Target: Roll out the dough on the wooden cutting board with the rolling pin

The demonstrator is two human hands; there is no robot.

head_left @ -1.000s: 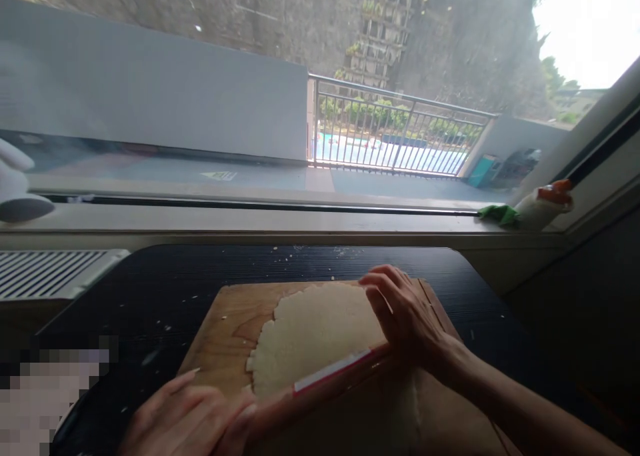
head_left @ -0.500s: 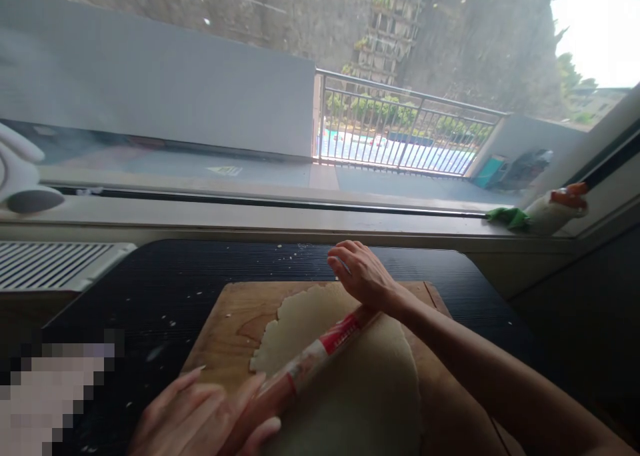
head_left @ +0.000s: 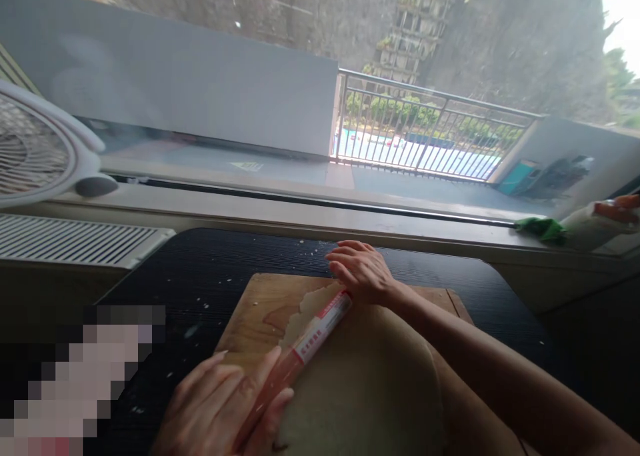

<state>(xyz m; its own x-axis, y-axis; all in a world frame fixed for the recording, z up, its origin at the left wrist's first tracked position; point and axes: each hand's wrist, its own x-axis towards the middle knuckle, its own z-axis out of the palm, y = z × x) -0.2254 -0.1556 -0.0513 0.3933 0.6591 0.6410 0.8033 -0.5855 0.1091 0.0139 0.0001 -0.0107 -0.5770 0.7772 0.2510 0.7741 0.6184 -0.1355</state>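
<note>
A rolling pin (head_left: 320, 333) in a clear wrapper with a red and white label lies slantwise across a sheet of dough (head_left: 365, 376). The flattened dough, ragged at its left edge, spreads over a wooden board (head_left: 260, 309). My left hand (head_left: 220, 399) is closed over the near end, fingers on top and thumb along the right side. At the far end, my right hand (head_left: 363, 269) rests its palm on the pin with the fingers stretched out past it. That end is hidden under the palm, and my right forearm crosses the board's right side.
The board lies on a black table (head_left: 200, 259) flecked with white bits. A white fan (head_left: 65, 149) stands at the left above a slatted white panel (head_left: 75, 239). On the windowsill (head_left: 300, 209) at right are a green cloth (head_left: 543, 229) and a pale bottle-like object (head_left: 595, 229). A blurred patch covers the lower left.
The rolling pin has rolled toward the dough's upper left edge, and its label has turned. Both hands moved with it. The view has swung left, showing more of the fan.
</note>
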